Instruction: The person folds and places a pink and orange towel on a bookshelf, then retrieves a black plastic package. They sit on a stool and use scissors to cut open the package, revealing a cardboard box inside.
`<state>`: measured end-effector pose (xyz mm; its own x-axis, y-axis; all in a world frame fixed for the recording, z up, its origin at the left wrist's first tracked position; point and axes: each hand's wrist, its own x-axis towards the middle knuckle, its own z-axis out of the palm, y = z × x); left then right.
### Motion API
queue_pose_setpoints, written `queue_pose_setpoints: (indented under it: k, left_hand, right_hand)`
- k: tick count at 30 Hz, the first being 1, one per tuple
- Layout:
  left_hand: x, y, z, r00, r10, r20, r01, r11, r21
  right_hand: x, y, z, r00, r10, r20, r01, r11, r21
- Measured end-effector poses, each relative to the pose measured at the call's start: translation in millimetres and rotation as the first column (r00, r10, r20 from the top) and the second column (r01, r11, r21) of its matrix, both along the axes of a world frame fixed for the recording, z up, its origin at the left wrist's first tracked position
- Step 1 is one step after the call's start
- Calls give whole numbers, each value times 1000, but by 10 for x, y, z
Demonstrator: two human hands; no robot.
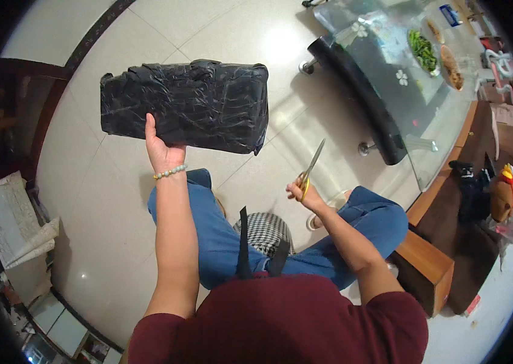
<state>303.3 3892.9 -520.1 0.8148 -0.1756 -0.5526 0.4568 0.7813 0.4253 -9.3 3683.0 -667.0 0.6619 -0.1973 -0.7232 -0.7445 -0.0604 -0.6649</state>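
Note:
A large package [201,102] wrapped in crinkled black plastic is held up over the tiled floor. My left hand [164,148] grips its near edge, thumb on the upper face and the fingers hidden beneath. In my right hand [306,191] is a pair of scissors [313,166] with yellow handles. The scissor blades look closed together and point away from me, to the right of the package and apart from it. Below my hands, between my knees, shows a black-and-white houndstooth stool seat [265,232].
To the right stands a glass table [388,86] with a black curved support, bearing plates of food [423,52]. A brown sofa with a wooden base [424,259] runs along the right, with a plush toy [504,193] on it. A cloth-covered piece of furniture [15,223] stands left.

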Motion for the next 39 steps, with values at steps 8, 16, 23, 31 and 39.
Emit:
queue_pose_setpoints:
  k: [8,16,23,31,39]
  left_hand:
    - [-636,413,173,973,-35,227,99,957,-274]
    - [-1357,606,508,993,-22,116,34,994,-99]
    - [-1594,724,755,981,-8,196,31,993,-117]
    - [-1845,1116,724,978,202,44,-207,963,171]
    - [-1919,1372,468,953,304,15,-296,913,280]
  right_hand:
    - [52,470,1718,723,143,676,47,966,-255]
    - [-468,756,2298,816,230,530,136,815,-563]
    - [-784,755,2406,737,-46,674,125,990,-70]
    - [-681,925,2264,836,34,548,-335,823,458]
    - [-522,913,2174,833,214,511,-537,538,650]
